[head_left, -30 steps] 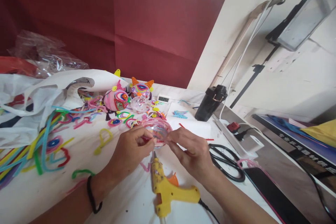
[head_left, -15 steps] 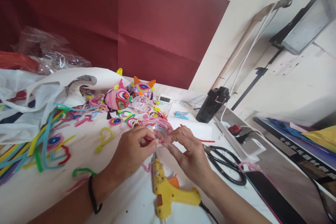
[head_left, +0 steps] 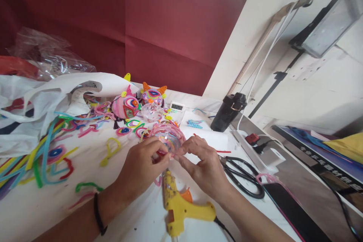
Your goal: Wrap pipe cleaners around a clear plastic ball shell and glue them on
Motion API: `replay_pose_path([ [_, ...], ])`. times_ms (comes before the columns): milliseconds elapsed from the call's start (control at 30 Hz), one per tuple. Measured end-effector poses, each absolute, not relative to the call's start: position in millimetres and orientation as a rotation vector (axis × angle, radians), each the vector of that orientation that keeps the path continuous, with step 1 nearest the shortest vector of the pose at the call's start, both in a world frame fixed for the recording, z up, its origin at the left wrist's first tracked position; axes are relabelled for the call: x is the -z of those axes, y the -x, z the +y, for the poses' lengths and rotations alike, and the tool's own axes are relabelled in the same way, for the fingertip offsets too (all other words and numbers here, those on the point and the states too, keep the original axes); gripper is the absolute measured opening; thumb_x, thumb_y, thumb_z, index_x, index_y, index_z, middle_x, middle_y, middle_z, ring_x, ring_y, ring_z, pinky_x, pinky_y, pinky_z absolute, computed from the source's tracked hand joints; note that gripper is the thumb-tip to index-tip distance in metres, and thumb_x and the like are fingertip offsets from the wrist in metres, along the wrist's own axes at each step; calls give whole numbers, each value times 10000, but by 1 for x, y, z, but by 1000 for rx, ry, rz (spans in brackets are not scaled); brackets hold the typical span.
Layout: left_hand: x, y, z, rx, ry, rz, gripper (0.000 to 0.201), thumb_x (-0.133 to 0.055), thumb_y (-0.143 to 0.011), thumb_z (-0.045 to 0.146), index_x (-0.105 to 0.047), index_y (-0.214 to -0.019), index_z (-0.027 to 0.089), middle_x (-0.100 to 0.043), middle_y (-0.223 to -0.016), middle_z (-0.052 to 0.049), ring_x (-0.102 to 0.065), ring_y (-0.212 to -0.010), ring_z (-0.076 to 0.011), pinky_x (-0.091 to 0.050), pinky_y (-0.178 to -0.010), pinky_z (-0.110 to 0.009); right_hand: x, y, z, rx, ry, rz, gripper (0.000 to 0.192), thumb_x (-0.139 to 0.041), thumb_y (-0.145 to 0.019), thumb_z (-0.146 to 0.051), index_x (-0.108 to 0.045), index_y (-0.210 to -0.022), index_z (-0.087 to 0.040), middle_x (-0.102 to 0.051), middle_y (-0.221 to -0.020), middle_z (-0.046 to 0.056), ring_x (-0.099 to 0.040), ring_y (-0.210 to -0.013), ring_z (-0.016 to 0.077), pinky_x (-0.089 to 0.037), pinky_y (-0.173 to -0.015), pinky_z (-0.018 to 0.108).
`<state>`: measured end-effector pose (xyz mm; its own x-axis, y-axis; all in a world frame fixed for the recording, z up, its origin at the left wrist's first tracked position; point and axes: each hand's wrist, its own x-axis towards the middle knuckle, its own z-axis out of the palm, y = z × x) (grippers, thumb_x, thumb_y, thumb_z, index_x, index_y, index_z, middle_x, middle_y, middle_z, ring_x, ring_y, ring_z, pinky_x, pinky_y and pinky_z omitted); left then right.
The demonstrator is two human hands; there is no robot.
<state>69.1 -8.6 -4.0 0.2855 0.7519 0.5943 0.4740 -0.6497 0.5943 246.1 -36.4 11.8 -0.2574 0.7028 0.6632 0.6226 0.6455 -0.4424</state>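
Observation:
Between my hands is a clear rounded plastic shell [head_left: 169, 134] with pink and other coloured pipe cleaner strands laid round it. My left hand [head_left: 144, 164] is closed in a pinch at the shell's near edge, with a bit of red or pink showing at its fingers. My right hand [head_left: 202, 162] pinches the same edge from the other side, and the two sets of fingertips meet. My fingers hide what lies between them. Just below, a yellow hot glue gun [head_left: 178, 210] lies on the table with its nozzle towards my hands.
Black-handled scissors [head_left: 245, 176] and a phone [head_left: 296, 211] lie to the right, near a power strip [head_left: 255, 155]. A black bottle [head_left: 229, 111] stands behind. Pipe cleaners [head_left: 42, 147] are strewn at left. Decorated balls [head_left: 124, 106], another clear shell [head_left: 152, 112] and a small clock [head_left: 177, 106] are at the back.
My fingers stay pinched together at the shell's edge and have shifted very slightly. The shell seems a little more tilted up, and the whole view has drifted slightly.

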Motion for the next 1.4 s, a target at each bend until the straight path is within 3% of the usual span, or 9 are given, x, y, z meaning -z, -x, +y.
replay_pose_path([
  [300, 5, -69, -11, -1301, -2331, 1076, 97, -550, -749, 126, -584, -679, 183, -589, -703, 19, -560, -628, -113, -403, -574, -214, -21, -251, -35, -271, 1149, -1973, 86, -746, -771, -193, -694, -840, -188, -633, -815, 62, -573, -802, 230, -441, -718, 376],
  [467, 3, -70, -13, -1284, -2334, 1042, 111, -549, -756, 120, -581, -669, 180, -575, -688, 26, -553, -580, -93, -403, -546, -199, -25, -255, -33, -269, 1108, -2042, 21, -746, -786, -223, -726, -792, -227, -647, -760, 23, -584, -753, 193, -410, -754, 372],
  [733, 6, -71, -14, -1246, -2349, 1039, 112, -559, -754, 116, -585, -666, 181, -571, -679, 30, -547, -570, -91, -405, -545, -200, -26, -255, -32, -213, 1114, -2160, 139, -763, -749, -98, -727, -709, -226, -676, -702, -4, -585, -736, 181, -357, -791, 385],
  [1033, 6, -68, -11, -1251, -2336, 1051, 111, -555, -742, 104, -574, -670, 187, -566, -681, 36, -545, -581, -88, -400, -537, -190, -32, -262, -33, -237, 1124, -2195, 199, -825, -687, -140, -708, -835, -203, -675, -732, -2, -592, -781, 198, -363, -797, 377],
  [1233, 6, -68, -9, -1249, -2301, 1072, 121, -553, -749, 113, -564, -659, 192, -564, -675, 44, -533, -573, -85, -400, -531, -188, -35, -264, -33, -314, 1121, -2134, 41, -737, -804, -245, -711, -832, -229, -687, -787, 8, -609, -823, 191, -388, -790, 354],
  [1400, 4, -69, -10, -1213, -2278, 1091, 112, -552, -759, 136, -578, -667, 194, -574, -690, 38, -545, -585, -90, -409, -526, -188, -37, -262, -34, -331, 1130, -2119, 122, -646, -880, -284, -710, -794, -225, -695, -792, 15, -610, -809, 183, -403, -781, 350],
])
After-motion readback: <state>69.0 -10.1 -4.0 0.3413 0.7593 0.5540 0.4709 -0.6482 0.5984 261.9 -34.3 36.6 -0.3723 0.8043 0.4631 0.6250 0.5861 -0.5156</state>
